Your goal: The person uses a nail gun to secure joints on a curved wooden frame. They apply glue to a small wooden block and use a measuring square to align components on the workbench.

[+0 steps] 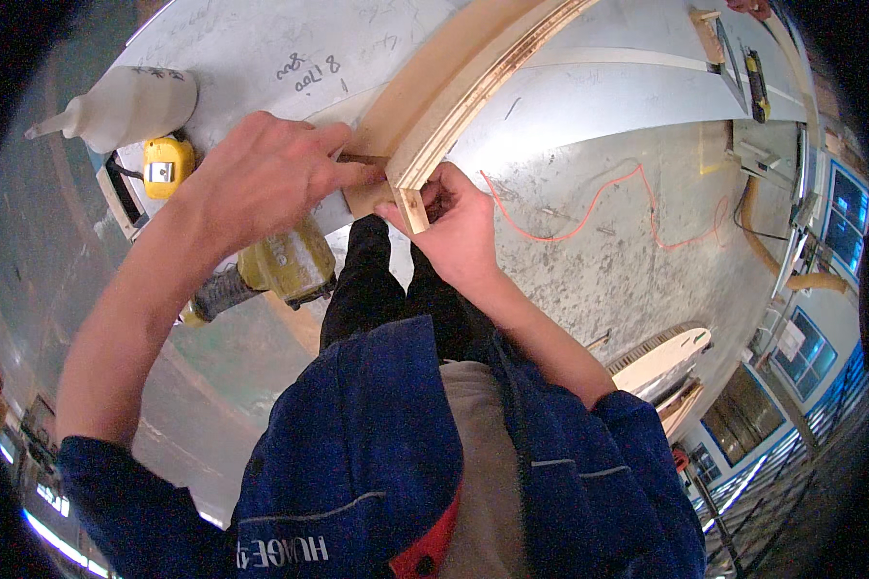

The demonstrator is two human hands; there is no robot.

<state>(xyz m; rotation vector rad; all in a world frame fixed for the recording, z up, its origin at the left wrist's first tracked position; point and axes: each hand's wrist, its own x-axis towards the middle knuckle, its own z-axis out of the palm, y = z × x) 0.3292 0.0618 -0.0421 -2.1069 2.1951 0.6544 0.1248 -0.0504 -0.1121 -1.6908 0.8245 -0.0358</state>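
A long curved plywood piece runs from the far middle of the white table toward me, its layered edge facing up. My right hand is closed at its near end, thumb and fingers pinching a small pale wood block against that end. Some of those fingers are hidden behind the wood. On the inner side, my left hand pinches a thin dark brown stick, whose tip reaches the plywood; its exact kind is unclear. Below the left wrist lies an olive-yellow nail gun.
Left of my left hand are a white squeeze bottle and a yellow tape measure. An orange cord winds over the floor. Curved wooden panels lie at the right. Another person's hand shows at the far right.
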